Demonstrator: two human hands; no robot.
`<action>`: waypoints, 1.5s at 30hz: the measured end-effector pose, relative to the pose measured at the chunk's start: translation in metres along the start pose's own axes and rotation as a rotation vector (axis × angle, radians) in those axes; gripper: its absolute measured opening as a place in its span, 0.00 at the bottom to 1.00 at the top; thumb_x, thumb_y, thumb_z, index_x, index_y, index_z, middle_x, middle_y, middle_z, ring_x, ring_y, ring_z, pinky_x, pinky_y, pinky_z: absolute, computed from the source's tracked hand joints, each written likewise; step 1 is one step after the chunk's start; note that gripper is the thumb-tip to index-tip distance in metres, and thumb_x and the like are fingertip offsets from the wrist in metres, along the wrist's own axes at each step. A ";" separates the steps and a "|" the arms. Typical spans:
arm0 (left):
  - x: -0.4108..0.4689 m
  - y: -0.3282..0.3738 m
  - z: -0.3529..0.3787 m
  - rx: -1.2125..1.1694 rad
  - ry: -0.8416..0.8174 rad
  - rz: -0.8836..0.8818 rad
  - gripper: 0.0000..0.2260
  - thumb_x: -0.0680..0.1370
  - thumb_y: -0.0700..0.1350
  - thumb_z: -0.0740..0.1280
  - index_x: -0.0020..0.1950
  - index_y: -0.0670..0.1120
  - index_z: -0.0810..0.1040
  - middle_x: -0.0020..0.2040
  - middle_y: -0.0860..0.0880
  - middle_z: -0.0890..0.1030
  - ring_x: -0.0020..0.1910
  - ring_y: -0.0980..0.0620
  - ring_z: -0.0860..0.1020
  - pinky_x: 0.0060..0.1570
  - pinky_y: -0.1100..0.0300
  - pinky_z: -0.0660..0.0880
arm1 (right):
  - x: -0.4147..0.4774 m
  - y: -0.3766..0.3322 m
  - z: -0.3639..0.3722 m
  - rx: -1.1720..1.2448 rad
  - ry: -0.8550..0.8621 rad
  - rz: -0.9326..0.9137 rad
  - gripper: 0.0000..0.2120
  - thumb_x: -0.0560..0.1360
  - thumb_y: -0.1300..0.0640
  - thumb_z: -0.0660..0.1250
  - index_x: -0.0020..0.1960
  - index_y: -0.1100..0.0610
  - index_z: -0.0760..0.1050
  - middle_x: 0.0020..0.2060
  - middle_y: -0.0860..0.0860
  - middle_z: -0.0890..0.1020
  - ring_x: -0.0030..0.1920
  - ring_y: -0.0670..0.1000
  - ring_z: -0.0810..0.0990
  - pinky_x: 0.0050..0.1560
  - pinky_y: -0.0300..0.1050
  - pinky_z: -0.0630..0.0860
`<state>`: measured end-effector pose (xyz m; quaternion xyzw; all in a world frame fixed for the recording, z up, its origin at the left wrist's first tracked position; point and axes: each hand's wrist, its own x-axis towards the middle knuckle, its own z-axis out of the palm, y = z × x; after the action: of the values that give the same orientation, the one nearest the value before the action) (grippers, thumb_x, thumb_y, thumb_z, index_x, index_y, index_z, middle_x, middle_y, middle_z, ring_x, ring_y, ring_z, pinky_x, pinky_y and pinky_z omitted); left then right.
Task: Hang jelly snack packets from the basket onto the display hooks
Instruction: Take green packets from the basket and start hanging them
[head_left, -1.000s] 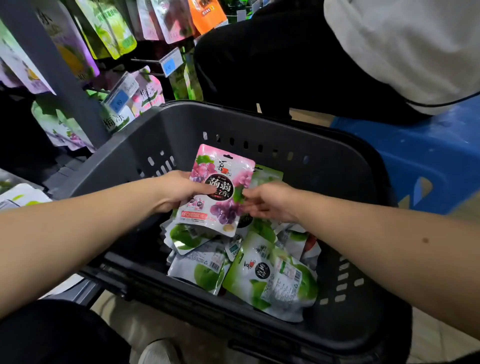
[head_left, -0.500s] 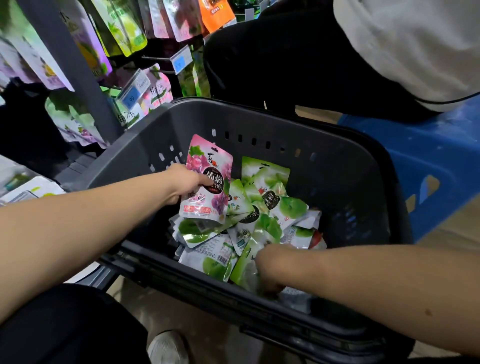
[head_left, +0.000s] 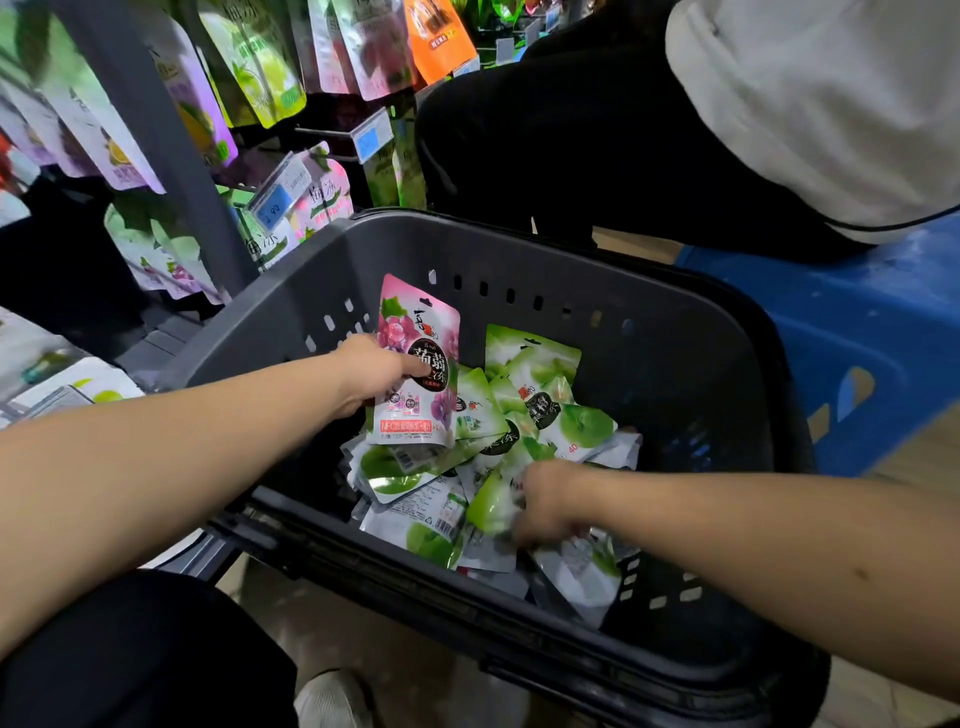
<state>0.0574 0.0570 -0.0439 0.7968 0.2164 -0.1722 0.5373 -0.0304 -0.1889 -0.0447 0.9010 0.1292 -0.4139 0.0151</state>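
Observation:
A dark grey plastic basket (head_left: 571, 270) holds a heap of green jelly packets (head_left: 550, 395). My left hand (head_left: 374, 371) grips a pink grape jelly packet (head_left: 418, 332) upright above the left side of the heap. My right hand (head_left: 545, 501) reaches down into the packets near the basket's front; its fingers are curled among a green packet (head_left: 491, 504), and the blur hides whether they grip it. Display hooks with hanging packets (head_left: 260, 57) and blue price tags (head_left: 274, 203) fill the upper left.
Another person in a white top (head_left: 810, 98) and black trousers sits behind the basket on a blue plastic stool (head_left: 857, 332). A grey upright post (head_left: 156, 135) of the rack stands left of the basket. My dark trouser leg (head_left: 145, 660) and shoe are below.
My right hand left the pink packet and dropped to the near side of the basket, digging among the green packets. The left hand keeps holding the pink packet, now turned more upright.

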 end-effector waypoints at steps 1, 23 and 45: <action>-0.005 0.003 0.000 -0.017 0.005 0.005 0.38 0.48 0.57 0.81 0.53 0.40 0.82 0.48 0.41 0.87 0.48 0.39 0.86 0.55 0.42 0.81 | 0.002 0.004 -0.009 0.133 -0.001 0.001 0.19 0.74 0.46 0.73 0.56 0.59 0.78 0.46 0.54 0.85 0.35 0.54 0.84 0.37 0.46 0.83; -0.043 0.040 0.013 -0.602 -0.291 -0.010 0.20 0.73 0.45 0.71 0.63 0.40 0.79 0.53 0.38 0.86 0.45 0.42 0.86 0.56 0.45 0.78 | 0.012 0.036 -0.101 1.772 0.312 -0.227 0.24 0.73 0.58 0.63 0.67 0.66 0.75 0.52 0.65 0.83 0.50 0.65 0.84 0.54 0.69 0.80; -0.040 0.033 0.027 -0.387 -0.191 0.119 0.15 0.79 0.41 0.70 0.65 0.39 0.78 0.56 0.41 0.86 0.58 0.41 0.83 0.65 0.43 0.76 | 0.025 0.014 -0.091 1.652 0.481 -0.280 0.13 0.79 0.59 0.66 0.57 0.65 0.83 0.51 0.59 0.87 0.51 0.60 0.86 0.56 0.56 0.82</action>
<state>0.0395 0.0148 -0.0079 0.6701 0.1458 -0.1701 0.7076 0.0565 -0.1842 -0.0049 0.6625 -0.1032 -0.1716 -0.7218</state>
